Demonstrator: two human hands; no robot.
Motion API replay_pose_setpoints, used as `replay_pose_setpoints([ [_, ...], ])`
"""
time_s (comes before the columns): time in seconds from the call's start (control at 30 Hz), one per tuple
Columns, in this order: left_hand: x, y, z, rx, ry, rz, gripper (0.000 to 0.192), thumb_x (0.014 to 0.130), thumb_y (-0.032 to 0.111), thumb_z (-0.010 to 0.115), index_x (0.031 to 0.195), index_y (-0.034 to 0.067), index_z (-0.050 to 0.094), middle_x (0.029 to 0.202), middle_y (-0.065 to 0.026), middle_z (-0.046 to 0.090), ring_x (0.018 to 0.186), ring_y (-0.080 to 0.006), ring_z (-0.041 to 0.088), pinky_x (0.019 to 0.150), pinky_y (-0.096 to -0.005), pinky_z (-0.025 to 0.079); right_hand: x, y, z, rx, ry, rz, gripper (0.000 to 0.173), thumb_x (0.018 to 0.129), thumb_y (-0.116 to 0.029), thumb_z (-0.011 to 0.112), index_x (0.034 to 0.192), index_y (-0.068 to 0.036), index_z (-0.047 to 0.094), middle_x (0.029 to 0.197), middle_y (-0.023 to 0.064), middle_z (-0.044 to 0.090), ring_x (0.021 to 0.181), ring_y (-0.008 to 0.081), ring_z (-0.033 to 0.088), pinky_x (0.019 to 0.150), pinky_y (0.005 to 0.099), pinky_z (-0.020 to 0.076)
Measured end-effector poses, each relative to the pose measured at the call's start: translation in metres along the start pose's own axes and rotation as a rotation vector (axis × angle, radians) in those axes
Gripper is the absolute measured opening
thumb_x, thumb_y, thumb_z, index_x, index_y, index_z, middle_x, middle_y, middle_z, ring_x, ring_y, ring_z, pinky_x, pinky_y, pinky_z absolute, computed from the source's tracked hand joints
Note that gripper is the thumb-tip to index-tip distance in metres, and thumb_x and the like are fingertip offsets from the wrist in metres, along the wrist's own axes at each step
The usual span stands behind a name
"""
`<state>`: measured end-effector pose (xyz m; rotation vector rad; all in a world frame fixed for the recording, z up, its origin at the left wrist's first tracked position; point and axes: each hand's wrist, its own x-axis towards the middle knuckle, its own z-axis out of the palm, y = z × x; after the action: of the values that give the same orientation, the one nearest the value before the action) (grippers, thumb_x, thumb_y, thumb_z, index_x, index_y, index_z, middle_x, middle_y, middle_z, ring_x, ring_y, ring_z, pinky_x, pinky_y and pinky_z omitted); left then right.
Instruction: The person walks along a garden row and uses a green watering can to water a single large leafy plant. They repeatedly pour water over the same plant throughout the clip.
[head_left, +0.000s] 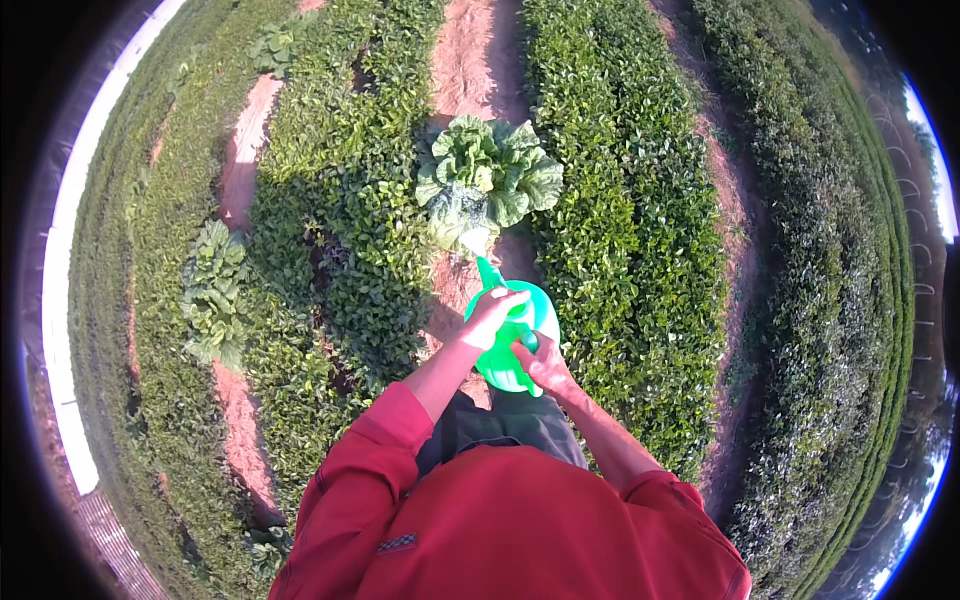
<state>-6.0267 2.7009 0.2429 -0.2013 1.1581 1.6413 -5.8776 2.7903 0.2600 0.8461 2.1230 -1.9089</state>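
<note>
Both of my hands are on a bright green plastic watering can (508, 367), held in front of my thighs. My left hand (489, 315) lies over its top near the base of the spout, gripping that side. With my right hand (546, 364) I clasp the handle on the near right. The spout points away from me, and its pale sprinkler head (474, 240) sends a spray of water onto a large leafy plant, probably a cabbage (484, 161). The spray partly veils the plant's nearest leaves. The inside of the can is not clear to see.
Dense rows of low leafy bushes (630, 225) flank the reddish dirt path (465, 60). Another big leafy plant (216, 289) grows in the path (244, 435) to the left. A long white strip (60, 300) borders the field at far left.
</note>
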Motion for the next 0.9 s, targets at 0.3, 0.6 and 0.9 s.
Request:
replay_pose_setpoints([
  [0.3, 0.099, 0.042, 0.001, 0.000, 0.024, -0.069, 0.024, 0.090, 0.026, 0.072, 0.098, 0.005, 0.062, 0.092, -0.0030, 0.064, 0.085, -0.0138, 0.064, 0.076, -0.0309, 0.052, 0.089, -0.047, -0.048, -0.138, 0.014, 0.095, 0.033, 0.084, -0.026, 0.069, 0.096, 0.004, 0.065, 0.081, 0.0181, 0.069, 0.076, 0.0242, 0.067, 0.072, 0.0402, 0.0522],
  [0.6, 0.152, 0.107, 0.025, -0.010, -0.076, -0.040, 0.022, 0.091, 0.023, 0.070, 0.100, 0.005, 0.062, 0.094, -0.0045, 0.065, 0.088, -0.0141, 0.064, 0.080, -0.0297, 0.050, 0.163, -0.085, -0.091, -0.221, 0.065, 0.128, 0.037, 0.083, -0.031, 0.068, 0.092, 0.004, 0.065, 0.075, 0.0200, 0.067, 0.071, 0.0265, 0.066, 0.067, 0.0431, 0.0503],
  [0.9, 0.194, 0.156, 0.019, -0.007, -0.031, -0.095, 0.027, 0.091, 0.025, 0.070, 0.104, 0.004, 0.060, 0.098, -0.0059, 0.065, 0.095, -0.0157, 0.063, 0.087, -0.0316, 0.049, 0.228, -0.112, -0.106, -0.341, 0.045, 0.122, 0.041, 0.082, -0.032, 0.070, 0.089, 0.007, 0.063, 0.072, 0.0244, 0.065, 0.067, 0.0310, 0.066, 0.064, 0.0445, 0.0496],
])
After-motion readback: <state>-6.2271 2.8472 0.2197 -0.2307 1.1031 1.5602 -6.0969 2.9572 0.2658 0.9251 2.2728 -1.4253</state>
